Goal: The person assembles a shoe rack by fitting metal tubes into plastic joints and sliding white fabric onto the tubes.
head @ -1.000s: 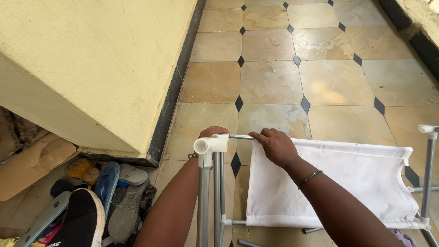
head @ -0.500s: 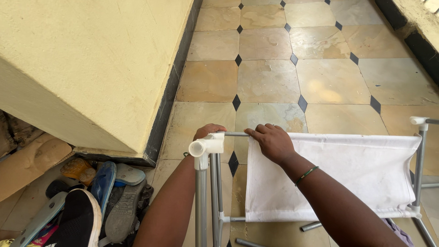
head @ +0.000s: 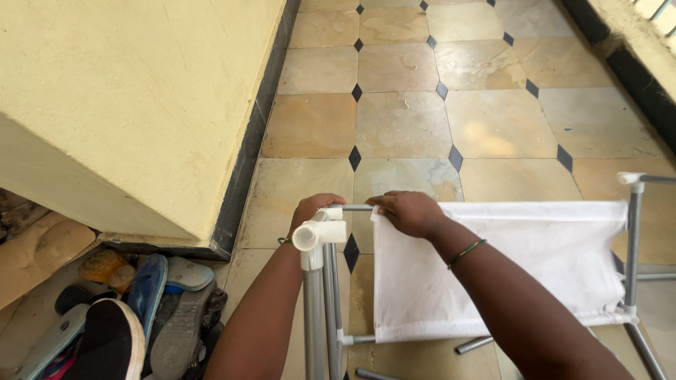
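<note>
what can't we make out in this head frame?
- Left hand: fingers hidden behind the white connector, so its grip on the frame is unclear.
- Top rod: covered by the right hand and the white fabric.
- Frame legs and loose tubes: cut off by the bottom edge.
- Shoes: piled and overlapping, partly cut off at the bottom-left, so the count is unclear.

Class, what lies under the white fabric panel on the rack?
Beside the fabric, tiled floor shows, and a loose grey tube pokes out below its lower edge. The opaque cloth hides whatever lies directly beneath it.
</note>
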